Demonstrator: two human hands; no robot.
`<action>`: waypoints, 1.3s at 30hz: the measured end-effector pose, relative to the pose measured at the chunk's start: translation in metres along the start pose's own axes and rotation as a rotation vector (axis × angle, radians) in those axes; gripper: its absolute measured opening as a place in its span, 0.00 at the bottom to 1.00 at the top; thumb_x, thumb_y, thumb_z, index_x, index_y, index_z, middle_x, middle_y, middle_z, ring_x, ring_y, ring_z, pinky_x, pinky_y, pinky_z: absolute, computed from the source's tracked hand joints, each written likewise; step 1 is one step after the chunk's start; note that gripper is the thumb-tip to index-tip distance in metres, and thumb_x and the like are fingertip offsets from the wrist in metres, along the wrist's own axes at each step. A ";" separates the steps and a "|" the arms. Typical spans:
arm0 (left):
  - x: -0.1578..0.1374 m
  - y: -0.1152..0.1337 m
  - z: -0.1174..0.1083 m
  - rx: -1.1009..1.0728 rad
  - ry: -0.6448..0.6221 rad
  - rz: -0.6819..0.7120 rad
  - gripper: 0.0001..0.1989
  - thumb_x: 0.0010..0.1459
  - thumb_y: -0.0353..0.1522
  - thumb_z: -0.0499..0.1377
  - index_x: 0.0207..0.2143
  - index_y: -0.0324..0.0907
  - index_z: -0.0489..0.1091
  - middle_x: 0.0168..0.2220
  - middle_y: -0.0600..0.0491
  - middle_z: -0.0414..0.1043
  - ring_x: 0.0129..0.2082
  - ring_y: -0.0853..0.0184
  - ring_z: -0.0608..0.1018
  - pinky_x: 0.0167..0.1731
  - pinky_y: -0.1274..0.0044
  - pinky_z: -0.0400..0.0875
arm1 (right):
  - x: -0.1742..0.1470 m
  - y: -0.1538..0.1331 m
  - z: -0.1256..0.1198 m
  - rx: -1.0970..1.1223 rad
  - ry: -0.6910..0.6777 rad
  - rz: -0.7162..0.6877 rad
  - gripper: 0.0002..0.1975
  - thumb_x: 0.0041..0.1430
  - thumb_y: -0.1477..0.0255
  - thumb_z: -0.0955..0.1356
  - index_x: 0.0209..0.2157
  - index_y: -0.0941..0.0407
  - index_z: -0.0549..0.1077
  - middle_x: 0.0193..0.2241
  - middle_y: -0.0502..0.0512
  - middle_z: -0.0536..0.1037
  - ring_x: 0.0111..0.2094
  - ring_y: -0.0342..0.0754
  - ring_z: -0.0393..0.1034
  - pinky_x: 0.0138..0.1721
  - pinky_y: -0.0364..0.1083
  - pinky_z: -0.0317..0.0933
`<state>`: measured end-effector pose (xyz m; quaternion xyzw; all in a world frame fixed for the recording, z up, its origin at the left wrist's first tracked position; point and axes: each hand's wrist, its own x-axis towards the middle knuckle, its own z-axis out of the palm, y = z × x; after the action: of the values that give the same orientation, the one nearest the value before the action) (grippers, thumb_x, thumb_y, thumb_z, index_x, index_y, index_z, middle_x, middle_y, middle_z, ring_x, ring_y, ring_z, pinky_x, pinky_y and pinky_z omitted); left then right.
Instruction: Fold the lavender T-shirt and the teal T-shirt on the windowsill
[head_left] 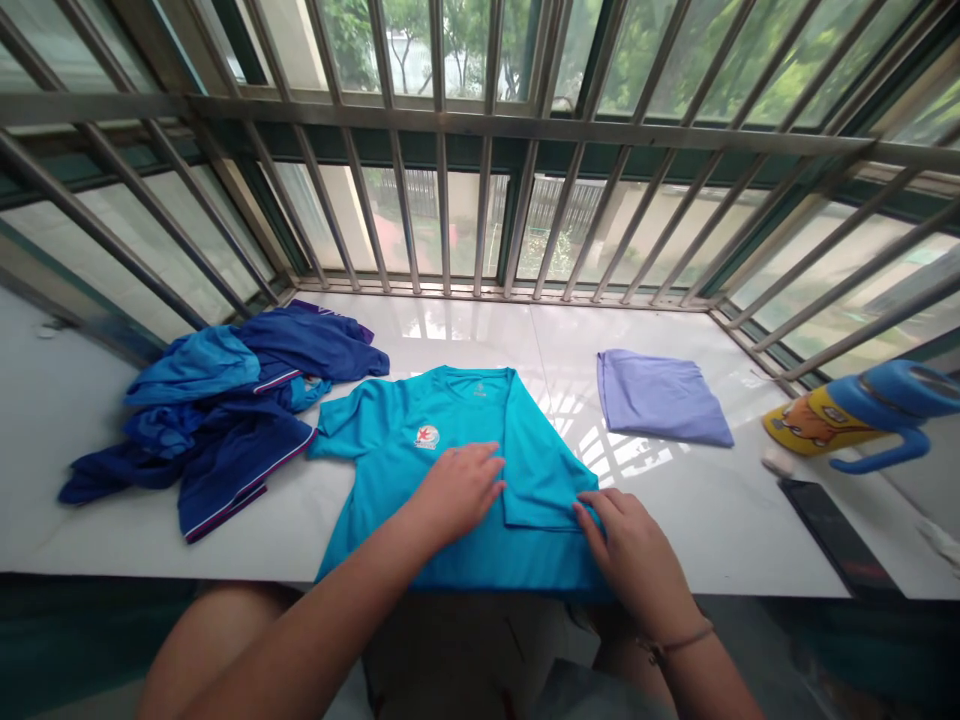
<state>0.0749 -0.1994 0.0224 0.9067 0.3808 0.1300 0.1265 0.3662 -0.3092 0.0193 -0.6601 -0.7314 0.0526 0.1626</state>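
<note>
A turquoise T-shirt (420,500) with a round red and white chest emblem lies spread on the white ledge, its lower part reaching the front edge. Its right-hand side, with the sleeve (547,470), is folded inward over the front. My left hand (465,485) rests flat on the shirt's chest, fingers stretched toward the fold's edge. At the outer corner of the folded sleeve is my right hand (634,550), thumb and fingertips close together on the fabric. The left sleeve still points outward.
A heap of blue clothes (225,410) lies at the left. To the right are a folded lavender cloth (660,398), a yellow and blue bottle (847,410) on its side, a small pale object (778,461) and a black phone (840,535). Metal window bars (487,125) enclose the white ledge (450,325).
</note>
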 end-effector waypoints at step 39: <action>-0.136 -0.106 -0.047 -0.064 0.144 -0.391 0.29 0.61 0.27 0.58 0.65 0.47 0.71 0.65 0.42 0.73 0.64 0.49 0.76 0.66 0.56 0.72 | 0.053 -0.166 0.070 0.122 -0.251 -0.214 0.10 0.71 0.71 0.72 0.53 0.52 0.77 0.51 0.60 0.78 0.48 0.57 0.77 0.47 0.50 0.73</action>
<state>-0.1026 -0.2198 0.0127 0.7994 0.5532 0.1796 0.1507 0.1834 -0.2676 0.0108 -0.5558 -0.8074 0.1614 0.1144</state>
